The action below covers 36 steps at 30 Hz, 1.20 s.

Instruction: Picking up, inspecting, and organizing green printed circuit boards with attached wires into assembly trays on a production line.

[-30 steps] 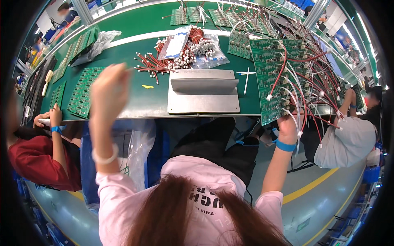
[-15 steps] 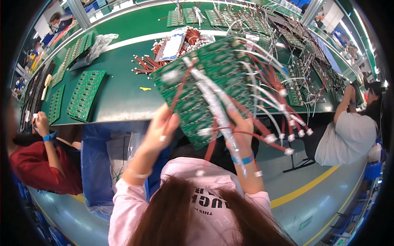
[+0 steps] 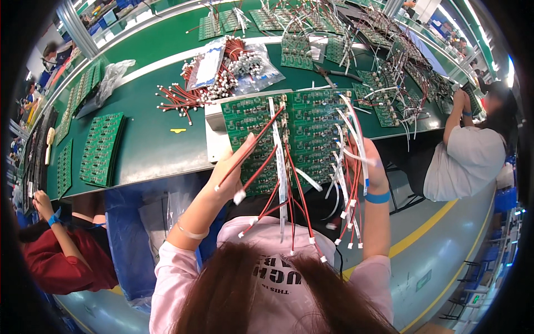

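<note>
A large green circuit board point(image 3: 311, 145) is held at the front edge of the bench, tilted toward me. Red and white wires point(image 3: 276, 150) with white end plugs hang from its middle and right rows. My left hand point(image 3: 227, 175) is closed on its left edge, near a red wire. My right hand point(image 3: 374, 167) grips its right edge, with the fingers partly hidden behind wires. Behind the board's upper left side shows a white block point(image 3: 214, 133); I cannot tell whether they touch.
Bundled red wires point(image 3: 183, 100) and a clear bag point(image 3: 258, 78) lie beyond the board. Stacked boards point(image 3: 101, 147) stand at left, a yellow piece point(image 3: 178, 131) nearer, pliers point(image 3: 339, 75) behind. Wired boards crowd the right. People work on both sides; a blue-lined bin point(image 3: 125, 239) sits below.
The board has turned from a slant to nearly square with me and lowered toward the bench edge. My right hand has moved from the board's lower edge to its right side.
</note>
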Available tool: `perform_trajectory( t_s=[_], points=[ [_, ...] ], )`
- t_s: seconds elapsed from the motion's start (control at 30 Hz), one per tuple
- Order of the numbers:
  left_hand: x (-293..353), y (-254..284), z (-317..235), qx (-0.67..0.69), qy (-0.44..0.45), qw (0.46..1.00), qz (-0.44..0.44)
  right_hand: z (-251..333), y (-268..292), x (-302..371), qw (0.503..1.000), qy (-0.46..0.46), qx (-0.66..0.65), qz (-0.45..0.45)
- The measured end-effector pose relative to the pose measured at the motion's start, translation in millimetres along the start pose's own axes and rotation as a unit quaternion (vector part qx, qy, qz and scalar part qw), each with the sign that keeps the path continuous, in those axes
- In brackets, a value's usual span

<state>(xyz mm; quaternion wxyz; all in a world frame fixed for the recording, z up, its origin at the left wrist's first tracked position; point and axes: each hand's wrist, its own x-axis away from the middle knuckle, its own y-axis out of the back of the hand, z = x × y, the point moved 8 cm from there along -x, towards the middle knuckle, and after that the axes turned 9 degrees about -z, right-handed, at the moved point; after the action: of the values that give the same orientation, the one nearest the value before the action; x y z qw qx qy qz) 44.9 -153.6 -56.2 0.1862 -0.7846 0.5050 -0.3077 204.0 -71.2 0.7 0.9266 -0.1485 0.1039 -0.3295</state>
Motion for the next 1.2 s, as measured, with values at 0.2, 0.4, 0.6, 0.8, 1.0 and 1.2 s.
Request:
perform_trajectory(
  t_s=[0.2, 0.4, 0.6, 0.8, 1.0, 1.2],
  points=[
    [4.8, -13.6, -11.5, -0.187, -0.075, 0.977, 0.069, -23.9, 22.5, -1.5, 0.972, 0.016, 0.047, -0.229],
    [11.5, -24.4, -22.0, -0.165, -0.142, 0.973, 0.08, -12.4, -6.2, -7.6, 0.973, 0.068, 0.139, -0.174],
    [25.4, -28.6, -27.7, -0.143, -0.21, 0.966, 0.054, 4.3, -4.9, 3.2, 0.906, 0.163, 0.306, -0.245],
    [27.0, -32.2, -43.2, -0.213, -0.39, 0.896, -0.007, 25.4, -31.6, -0.5, 0.885, 0.253, 0.29, -0.261],
    [14.8, -22.0, -46.4, -0.085, -0.083, 0.993, -0.021, -14.2, 14.4, -15.8, 0.979, -0.083, -0.065, -0.174],
    [-24.2, 0.1, -60.8, -0.054, -0.065, 0.994, -0.066, -8.7, 36.5, -7.0, 0.902, -0.132, -0.31, -0.27]
  ],
)
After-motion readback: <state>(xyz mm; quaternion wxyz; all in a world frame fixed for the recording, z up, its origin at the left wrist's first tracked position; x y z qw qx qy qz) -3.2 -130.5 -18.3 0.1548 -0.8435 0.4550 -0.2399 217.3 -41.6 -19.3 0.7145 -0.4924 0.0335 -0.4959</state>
